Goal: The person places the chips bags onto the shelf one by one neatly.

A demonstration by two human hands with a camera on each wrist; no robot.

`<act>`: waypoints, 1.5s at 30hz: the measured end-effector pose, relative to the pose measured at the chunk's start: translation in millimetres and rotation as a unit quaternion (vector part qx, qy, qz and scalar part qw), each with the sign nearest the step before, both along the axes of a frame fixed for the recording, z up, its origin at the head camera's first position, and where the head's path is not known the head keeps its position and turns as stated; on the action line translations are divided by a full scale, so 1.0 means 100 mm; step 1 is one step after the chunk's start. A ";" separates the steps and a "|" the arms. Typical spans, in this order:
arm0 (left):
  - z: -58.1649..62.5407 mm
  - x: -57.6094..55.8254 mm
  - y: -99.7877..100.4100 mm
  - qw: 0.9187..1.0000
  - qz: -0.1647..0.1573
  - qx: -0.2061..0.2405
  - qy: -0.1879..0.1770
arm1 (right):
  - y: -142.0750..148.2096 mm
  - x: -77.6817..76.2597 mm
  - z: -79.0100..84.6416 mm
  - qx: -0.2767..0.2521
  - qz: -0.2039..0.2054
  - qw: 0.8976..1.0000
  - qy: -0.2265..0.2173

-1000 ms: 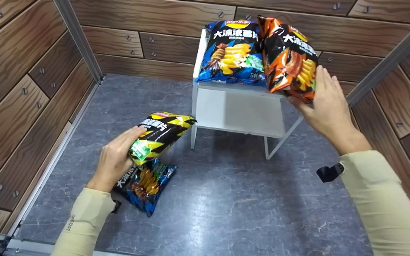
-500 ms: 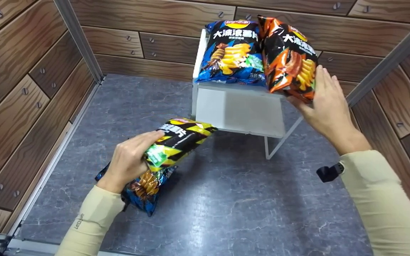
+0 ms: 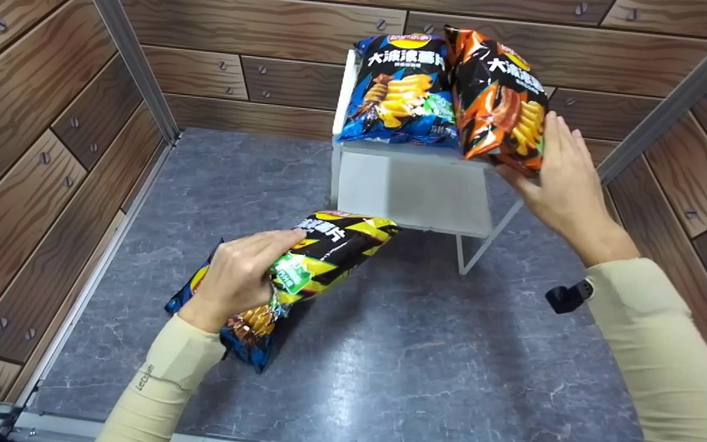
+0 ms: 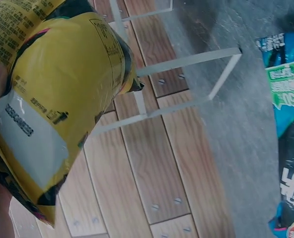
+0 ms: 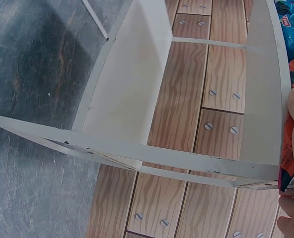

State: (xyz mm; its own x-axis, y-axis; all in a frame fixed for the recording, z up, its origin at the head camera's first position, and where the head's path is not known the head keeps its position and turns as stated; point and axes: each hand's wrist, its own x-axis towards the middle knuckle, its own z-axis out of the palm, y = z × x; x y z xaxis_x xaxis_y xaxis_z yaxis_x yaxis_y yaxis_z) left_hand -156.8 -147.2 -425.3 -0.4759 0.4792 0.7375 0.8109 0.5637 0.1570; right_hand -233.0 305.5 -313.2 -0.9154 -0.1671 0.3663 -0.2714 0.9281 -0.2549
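My left hand [image 3: 237, 276] grips a yellow-and-black bag of chips [image 3: 335, 258] by its near left side. The bag is tilted above the floor, in front of the white two-tier rack [image 3: 439, 193]; its yellow back [image 4: 82, 54] fills the upper left of the left wrist view. Below that hand, a dark blue bag of chips [image 3: 246, 353] lies on the floor, partly covered. With my right hand [image 3: 574, 184] I hold an orange-and-black bag of chips [image 3: 494, 104] by its right side and lower corner, at the right end of the top tier. A blue bag [image 3: 402, 92] stands beside it.
Grey marbled floor [image 3: 415, 356] surrounds the rack. Panels with a wood-plank print [image 3: 280, 80] wall in the back and both sides, with metal posts [image 3: 139, 67] at the corners. The rack's lower shelf [image 5: 127, 74] sits under the bags.
My left hand has carried the yellow-and-black bag to the right, toward the rack, uncovering the left end of the floor bag. My right hand and the bags on the rack have stayed put.
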 end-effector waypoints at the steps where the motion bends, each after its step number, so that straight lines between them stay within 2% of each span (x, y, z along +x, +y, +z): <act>1: 0.02 0.00 0.01 1.000 -0.004 0.000 0.001 | 0.00 0.00 0.00 0.000 0.000 1.000 0.000; 7: 0.10 -0.01 0.12 0.999 -0.025 -0.004 0.025 | 0.00 0.00 0.00 0.002 0.001 1.000 0.004; 12: 0.16 -0.06 0.23 0.998 -0.040 -0.001 0.042 | 0.00 0.00 0.00 0.003 -0.001 1.000 0.003; 19: 0.19 -0.16 0.41 0.998 -0.041 -0.009 0.057 | -0.01 0.00 -0.01 0.007 0.001 1.000 0.005; 25: 0.12 -0.27 0.59 0.996 -0.008 -0.027 0.085 | -0.01 0.00 -0.01 0.002 0.000 1.000 0.013; 32: -0.05 -0.38 0.78 0.990 0.040 -0.061 0.117 | -0.02 0.00 0.00 0.000 0.000 1.000 0.005; 37: -0.16 -0.42 0.85 0.989 0.059 -0.067 0.118 | -0.03 0.00 -0.01 0.001 0.003 1.000 0.007; 45: -0.20 -0.50 0.92 0.986 0.088 -0.081 0.114 | -0.02 0.01 -0.01 -0.001 0.001 1.000 0.006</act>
State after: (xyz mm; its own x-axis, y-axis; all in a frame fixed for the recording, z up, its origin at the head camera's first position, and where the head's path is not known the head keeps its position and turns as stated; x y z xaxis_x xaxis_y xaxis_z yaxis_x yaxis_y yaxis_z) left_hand -206.4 -55.5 -444.8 -0.3934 0.5238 0.7555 0.7019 0.7019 -0.1211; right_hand -232.2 303.8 -313.9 -0.9106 -0.1673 0.3778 -0.2756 0.9273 -0.2535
